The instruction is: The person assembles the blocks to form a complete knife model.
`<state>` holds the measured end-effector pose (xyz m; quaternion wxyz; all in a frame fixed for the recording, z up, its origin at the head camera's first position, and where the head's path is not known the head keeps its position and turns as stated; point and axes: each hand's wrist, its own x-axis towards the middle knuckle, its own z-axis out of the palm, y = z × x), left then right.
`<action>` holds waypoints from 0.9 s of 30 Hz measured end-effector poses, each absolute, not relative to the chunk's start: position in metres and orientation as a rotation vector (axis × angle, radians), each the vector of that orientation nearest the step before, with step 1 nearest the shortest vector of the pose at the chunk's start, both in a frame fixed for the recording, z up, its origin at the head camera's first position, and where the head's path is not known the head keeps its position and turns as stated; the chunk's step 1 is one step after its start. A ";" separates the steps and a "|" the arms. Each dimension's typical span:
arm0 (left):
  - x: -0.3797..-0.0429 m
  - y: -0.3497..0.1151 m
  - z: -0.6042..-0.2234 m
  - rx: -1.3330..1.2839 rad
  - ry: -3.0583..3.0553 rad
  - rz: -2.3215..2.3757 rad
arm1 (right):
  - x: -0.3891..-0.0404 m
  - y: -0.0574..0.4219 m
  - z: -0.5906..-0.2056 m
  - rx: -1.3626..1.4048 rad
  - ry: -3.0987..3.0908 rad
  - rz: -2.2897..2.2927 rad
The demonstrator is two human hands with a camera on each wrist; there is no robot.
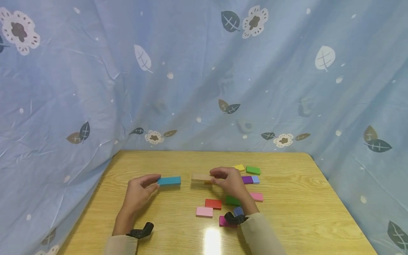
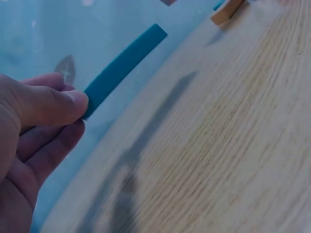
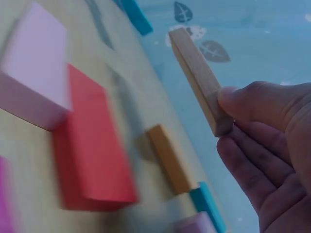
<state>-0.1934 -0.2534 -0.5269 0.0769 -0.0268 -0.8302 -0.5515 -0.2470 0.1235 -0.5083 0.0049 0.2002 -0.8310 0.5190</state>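
A blue block (image 1: 169, 181) is pinched at one end by my left hand (image 1: 139, 193), with thumb and fingers on it. In the left wrist view the block (image 2: 125, 68) is raised above the table, its shadow lying below. My right hand (image 1: 232, 182) pinches the end of a plain wooden block (image 1: 200, 177), also held up off the table, as the right wrist view shows for that block (image 3: 200, 77). The two held blocks point toward each other with a gap between. An orange block (image 3: 170, 159) lies on the table below the wooden one.
Around my right forearm lie a red block (image 1: 213, 204), a light pink block (image 1: 204, 212), a magenta block (image 1: 227, 221), a purple block (image 1: 247, 180) and several others. A green block (image 1: 253, 170) and a yellow block (image 1: 239, 167) lie farther back. A patterned curtain (image 1: 197, 78) hangs behind the wooden table (image 1: 293, 212).
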 end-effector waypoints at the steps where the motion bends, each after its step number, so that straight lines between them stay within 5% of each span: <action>1: -0.194 -0.253 -0.527 -0.083 -2.495 -1.653 | -0.243 0.122 -0.511 0.614 -2.599 1.636; 27: -0.204 -0.254 -0.550 -0.210 -2.713 -1.486 | -0.222 0.101 -0.542 0.615 -2.727 1.314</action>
